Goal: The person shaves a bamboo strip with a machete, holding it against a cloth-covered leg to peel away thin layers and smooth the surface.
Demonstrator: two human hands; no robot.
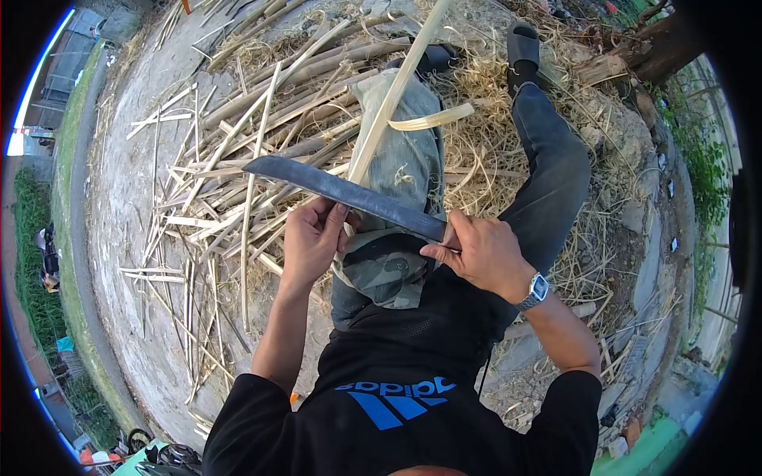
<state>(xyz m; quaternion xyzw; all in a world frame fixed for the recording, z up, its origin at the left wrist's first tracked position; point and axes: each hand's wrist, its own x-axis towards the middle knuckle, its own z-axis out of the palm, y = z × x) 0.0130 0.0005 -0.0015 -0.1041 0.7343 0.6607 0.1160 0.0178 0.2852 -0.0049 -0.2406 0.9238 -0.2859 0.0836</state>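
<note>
A long dark blade [345, 193] lies crosswise above my lap, its tip at the upper left. My right hand [486, 252] is wrapped round its handle at the right end. With fingers pinched together, my left hand [315, 238] is under the blade's middle, at the lower end of a pale bamboo strip [397, 87]. That strip runs upward, away from me, and passes by the blade. A thin peeled sliver [432, 119] curls off it to the right. Beneath, a grey cloth [405, 135] covers my left leg, and a camouflage cloth [385, 270] lies on my lap.
Many split bamboo strips [262, 131] are piled on the ground at the left and ahead. Curly shavings [484, 151] surround my legs. A tree trunk [663, 47] stands at the upper right. My right foot wears a dark sandal [523, 46].
</note>
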